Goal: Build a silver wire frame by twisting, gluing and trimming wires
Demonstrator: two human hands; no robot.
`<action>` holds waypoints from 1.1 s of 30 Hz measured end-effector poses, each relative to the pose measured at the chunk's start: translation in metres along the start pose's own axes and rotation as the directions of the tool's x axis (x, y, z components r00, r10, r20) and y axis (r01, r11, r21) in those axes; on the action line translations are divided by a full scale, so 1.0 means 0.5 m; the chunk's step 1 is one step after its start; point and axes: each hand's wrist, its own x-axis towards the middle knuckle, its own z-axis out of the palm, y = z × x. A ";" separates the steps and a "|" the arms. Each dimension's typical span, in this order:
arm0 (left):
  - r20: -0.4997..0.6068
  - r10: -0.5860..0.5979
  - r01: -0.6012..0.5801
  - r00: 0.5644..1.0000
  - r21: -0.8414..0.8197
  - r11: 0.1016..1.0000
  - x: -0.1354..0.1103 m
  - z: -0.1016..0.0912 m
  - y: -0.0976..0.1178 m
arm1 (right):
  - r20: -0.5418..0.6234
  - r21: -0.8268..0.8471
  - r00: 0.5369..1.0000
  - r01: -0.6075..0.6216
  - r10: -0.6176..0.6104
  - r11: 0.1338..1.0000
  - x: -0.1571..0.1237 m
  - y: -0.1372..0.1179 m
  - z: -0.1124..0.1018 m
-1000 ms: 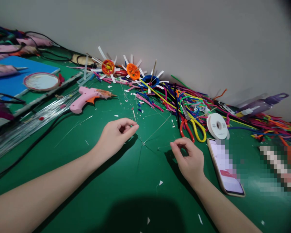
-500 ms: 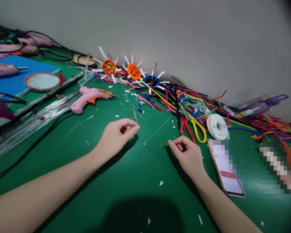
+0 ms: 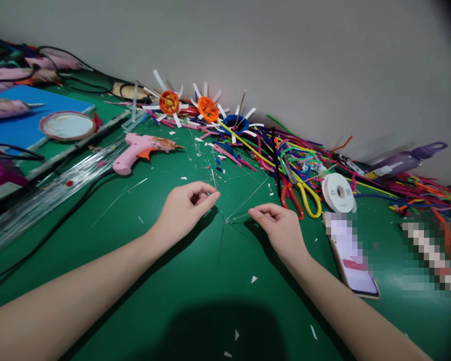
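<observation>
My left hand (image 3: 186, 206) rests on the green table (image 3: 173, 281), its thumb and fingers pinched together at the tips on something too small to make out. My right hand (image 3: 278, 228) lies a little to its right, fingers curled and pinched toward a small knot of thin clear glue threads (image 3: 226, 219) that lies on the table between both hands. Fine threads spread out from that knot.
A pink glue gun (image 3: 139, 149) lies behind my left hand. Pipe cleaners (image 3: 293, 150), scissors (image 3: 302, 198) and a white ribbon roll (image 3: 337, 193) lie at the right, with a phone (image 3: 351, 255) nearer. Three paper-petalled flowers (image 3: 206, 109) stand by the wall. Clear glue sticks (image 3: 45, 190) lie left.
My right hand has slid left toward the knot of threads and closed its fingers tighter. My left hand has barely moved.
</observation>
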 end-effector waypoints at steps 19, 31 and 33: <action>-0.004 0.010 -0.010 1.000 0.045 0.999 0.001 0.000 -0.001 | 0.134 -0.017 0.987 0.088 -0.085 0.996 0.022 0.006 0.015; -0.010 0.046 -0.046 0.999 0.055 0.997 -0.001 0.001 -0.001 | 0.147 -0.016 0.985 0.099 -0.095 0.995 0.018 0.005 0.017; -0.010 0.040 -0.039 0.999 0.053 0.998 -0.001 0.002 -0.001 | 0.143 -0.033 0.984 0.113 -0.107 0.993 0.017 0.005 0.017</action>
